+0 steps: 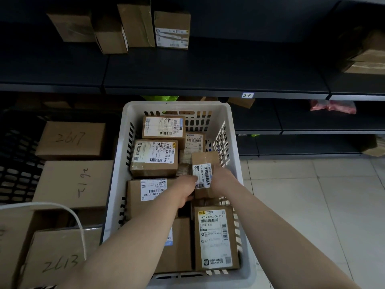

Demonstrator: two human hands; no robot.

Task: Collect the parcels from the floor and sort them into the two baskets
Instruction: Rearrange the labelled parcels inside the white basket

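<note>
A white slotted basket (235, 130) stands on the floor in front of me, packed with several brown cardboard parcels bearing white labels. Both hands reach into it. My left hand (184, 189) and my right hand (221, 177) grip a small brown parcel (205, 159) with a barcode label, one on each side, above the other parcels near the basket's right wall. A tall labelled parcel (215, 236) lies at the near right. To the left a black slotted basket (18, 167) holds larger plain boxes with handwritten numbers (73, 139).
Dark metal shelving (208, 80) runs across the back, with several cardboard boxes (171, 29) on the upper shelf. A pink bag (333, 106) lies on a lower shelf. Pale floor tiles (312, 205) spread to the right. A white cable (81, 226) crosses the boxes at left.
</note>
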